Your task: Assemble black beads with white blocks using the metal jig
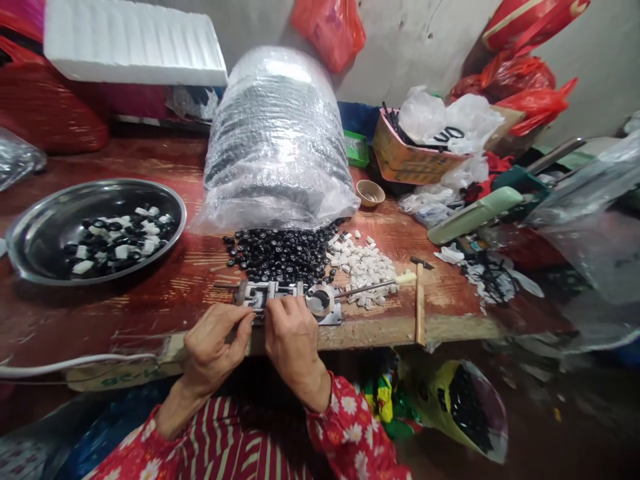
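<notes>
A small metal jig [257,295] sits at the table's front edge, with a round disc [320,300] on its right and a pale-handled rod [373,288] reaching rightwards. My left hand [215,343] is closed at the jig's left front corner, thumb and forefinger pinched together; whatever lies between them is too small to make out. Right beside it, my right hand [295,340] bends over the jig's front, its fingers curled and their tips hidden. Behind the jig lie a heap of round black pieces [285,257] and a pile of small white pieces [367,267].
On the left stands a steel bowl [40,260] holding mixed black and white pieces. A large plastic-wrapped bundle [280,133] rises behind the heaps. To the right are a hammer [420,300], a small brown bowl [370,193], a pink basket [420,167] and a green cylindrical object [475,215].
</notes>
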### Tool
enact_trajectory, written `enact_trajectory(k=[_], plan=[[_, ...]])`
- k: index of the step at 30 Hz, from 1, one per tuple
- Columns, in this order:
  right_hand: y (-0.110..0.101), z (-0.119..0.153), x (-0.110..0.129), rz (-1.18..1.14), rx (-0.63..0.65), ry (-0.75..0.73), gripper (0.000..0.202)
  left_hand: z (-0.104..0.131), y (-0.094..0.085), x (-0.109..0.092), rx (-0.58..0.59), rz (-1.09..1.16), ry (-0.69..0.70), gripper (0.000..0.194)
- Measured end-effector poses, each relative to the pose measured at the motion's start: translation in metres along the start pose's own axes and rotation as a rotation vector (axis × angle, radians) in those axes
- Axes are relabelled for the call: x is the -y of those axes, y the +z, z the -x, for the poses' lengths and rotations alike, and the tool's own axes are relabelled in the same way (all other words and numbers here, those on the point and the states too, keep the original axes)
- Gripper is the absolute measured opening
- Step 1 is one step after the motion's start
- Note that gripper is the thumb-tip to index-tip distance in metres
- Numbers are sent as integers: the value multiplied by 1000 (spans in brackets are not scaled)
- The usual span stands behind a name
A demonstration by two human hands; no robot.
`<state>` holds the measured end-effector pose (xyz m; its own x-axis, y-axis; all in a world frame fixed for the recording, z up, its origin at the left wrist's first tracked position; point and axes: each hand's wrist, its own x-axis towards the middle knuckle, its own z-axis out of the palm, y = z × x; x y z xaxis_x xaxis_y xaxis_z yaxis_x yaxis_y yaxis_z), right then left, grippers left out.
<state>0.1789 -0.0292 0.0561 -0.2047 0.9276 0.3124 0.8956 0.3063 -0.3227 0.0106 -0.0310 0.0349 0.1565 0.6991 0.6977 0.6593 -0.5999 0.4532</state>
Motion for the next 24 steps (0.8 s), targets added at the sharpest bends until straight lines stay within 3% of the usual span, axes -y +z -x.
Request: enact_trajectory(k=[7,11,16,20,24], plan=[[12,8,-9,-24,-58,18,24,10,0,-1,114,-102,-26,20],[12,14,-13,-92,-53,21,21,11,4,-3,161,-210,-18,22],[1,16,-23,-252,-141,1,24,3,9,-6,209,-321,22,27],[-21,8,-50,-261,-187,91,21,-6,11,-8,237,-297,46,22],[-42,-11,-92,-93,-113,214,18,-13,11,-5,256,-256,68,19]])
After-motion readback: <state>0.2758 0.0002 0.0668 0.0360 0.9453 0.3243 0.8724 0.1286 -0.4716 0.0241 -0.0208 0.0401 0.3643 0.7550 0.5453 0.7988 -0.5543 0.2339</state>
